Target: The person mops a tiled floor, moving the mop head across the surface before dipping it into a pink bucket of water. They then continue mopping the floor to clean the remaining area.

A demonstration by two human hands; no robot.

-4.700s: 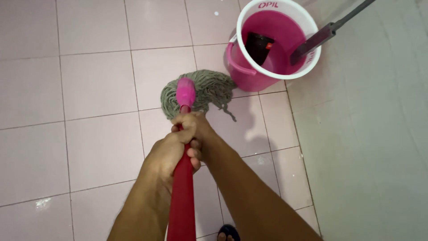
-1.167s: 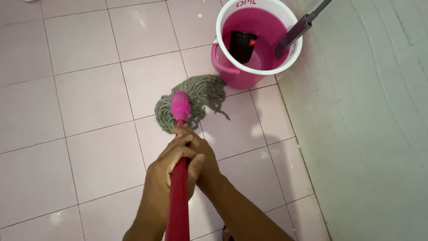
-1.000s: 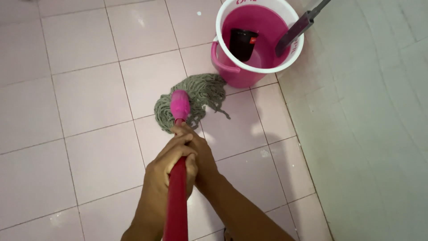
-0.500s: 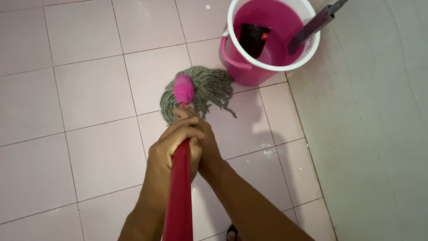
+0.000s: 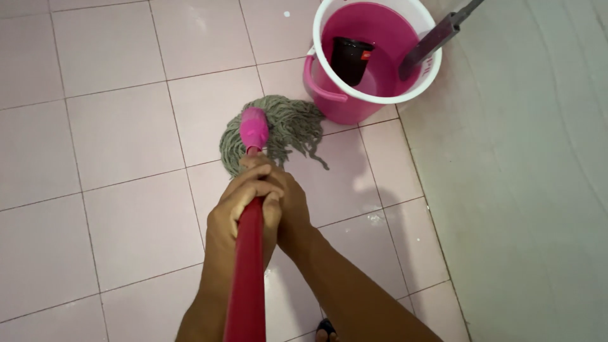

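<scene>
Both hands grip a red mop handle (image 5: 248,272). My left hand (image 5: 235,212) wraps it from the left, and my right hand (image 5: 288,196) closes on it just ahead, on the right side. The handle ends in a pink socket (image 5: 254,128) above a grey string mop head (image 5: 278,130) spread on the pink tiled floor (image 5: 126,126). The mop strands touch the base of a pink bucket (image 5: 329,95) with a white rim.
Inside the bucket stands a black cup (image 5: 350,60) in shallow water, and a dark flat-headed tool (image 5: 430,43) leans on its rim. A pale tiled wall (image 5: 525,177) rises on the right. My toes (image 5: 324,330) show at the bottom edge.
The mop head has stayed beside the bucket with only small shifts back and forth. Both hands kept their grip on the handle while the view swayed slightly.
</scene>
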